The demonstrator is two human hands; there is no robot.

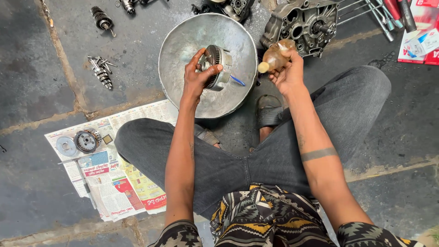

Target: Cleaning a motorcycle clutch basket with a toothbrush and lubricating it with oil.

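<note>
— Hands first: what are they doing?

— Left hand [195, 78] is wrapped around a round metal clutch drum [215, 67], thumb across its face and fingers curled behind the toothed rim, holding it up on edge over the wide metal basin [183, 45]. Right hand [287, 72] is closed around a small plastic bottle [276, 56] of amber liquid, fingers pressed together about its body, the pale cap end tipped toward the drum.

— Do bottle and drum touch?

— No, they sit near each other with a gap between. Something thin and blue [237, 80] lies in the basin just beside the drum; possibly a brush handle, but it is too small to tell.

— And around them?

— The person sits on the stone floor with knees spread in grey trousers, a sandalled foot [268, 111] just below the basin. An engine crankcase [302, 23] stands beyond the right hand, with long rods [366, 11] beside it. To the left, a gear shaft [101, 72] and a second geared shaft [102, 19] lie on the bare floor. On a spread newspaper [114, 183] by the left knee rest a flat round plate [66, 146] and another toothed ring assembly [88, 140], side by side.
</note>
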